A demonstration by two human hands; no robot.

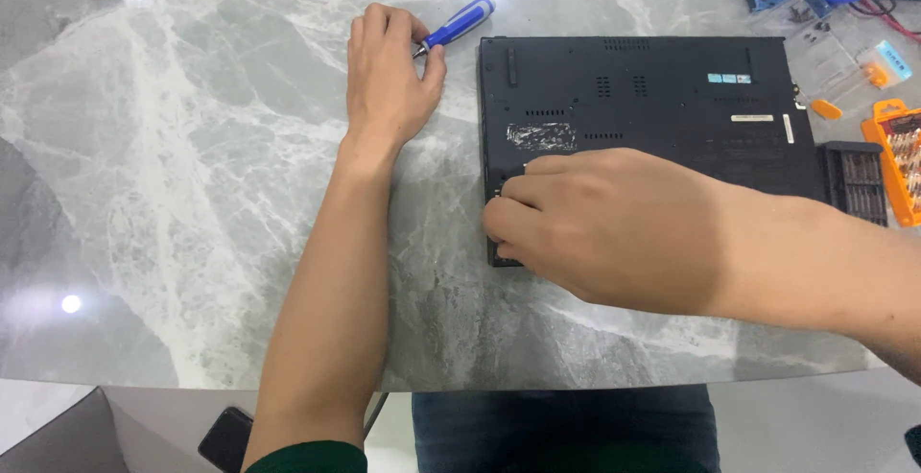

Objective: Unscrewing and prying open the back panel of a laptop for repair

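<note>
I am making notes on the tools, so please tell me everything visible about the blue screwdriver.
The blue screwdriver has a blue handle with a white band and a rounded end, apparently plastic. It lies slanted on the grey marble-patterned table, left of the upturned black laptop. The left hand pinches its metal tip end; the shaft is mostly hidden.

Under my fingers lies a black laptop (662, 99), bottom side up, near the bench's far right corner, and its labels are what I see. A row of small light-blue square stickers (729, 78) sits toward its far right part. Just below them is a narrow white strip label (752, 118), lying lengthwise, and beside that a second white strip label (788, 129) stands upright near the laptop's right edge. Toward the left part there is a torn silvery sticker patch (540, 136), ragged and crinkled. At the bench's right edge lies a clear plastic package (844, 60) with orange bits inside.
</note>
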